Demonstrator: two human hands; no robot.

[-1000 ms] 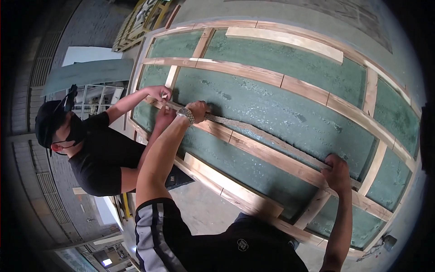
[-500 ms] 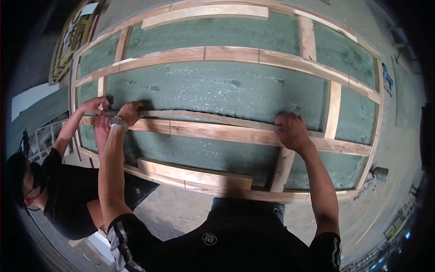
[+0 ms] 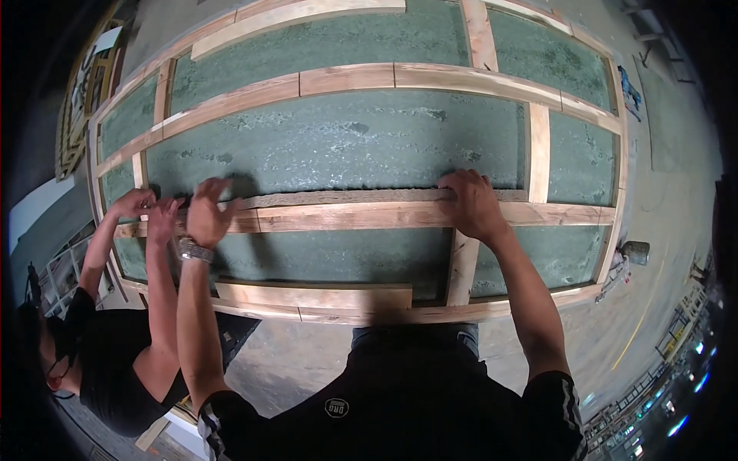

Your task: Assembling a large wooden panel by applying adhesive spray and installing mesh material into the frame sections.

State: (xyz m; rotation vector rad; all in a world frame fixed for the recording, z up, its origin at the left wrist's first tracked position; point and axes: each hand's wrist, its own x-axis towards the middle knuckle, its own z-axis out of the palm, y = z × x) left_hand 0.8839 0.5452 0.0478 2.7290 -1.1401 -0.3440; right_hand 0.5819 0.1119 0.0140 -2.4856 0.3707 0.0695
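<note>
A long, thin grey-brown strip (image 3: 346, 197) with a rough dark far edge lies along the far side of a wooden rail (image 3: 338, 217). The rail belongs to a wooden frame over a green panel (image 3: 330, 146). Toward the strip's left part, my left hand (image 3: 209, 215) is raised with its fingers apart, holding nothing. Farther right, my right hand (image 3: 475, 206) bends over the strip with its fingers and thumb around it; the fingertips are partly hidden. Beside my left hand, a co-worker's two hands (image 3: 150, 211) are at the left end of the strip.
A loose board (image 3: 315, 295) lies by the near frame edge, and another board (image 3: 300, 27) by the far edge. Cross pieces such as the right one (image 3: 539, 150) divide the frame. A co-worker in black (image 3: 123, 361) leans in from the left. A dark bucket-like object (image 3: 636, 252) stands at right.
My left hand has let go of the strip and spread its fingers. The strip now lies straighter against the rail. The whole frame appears shifted left in view.
</note>
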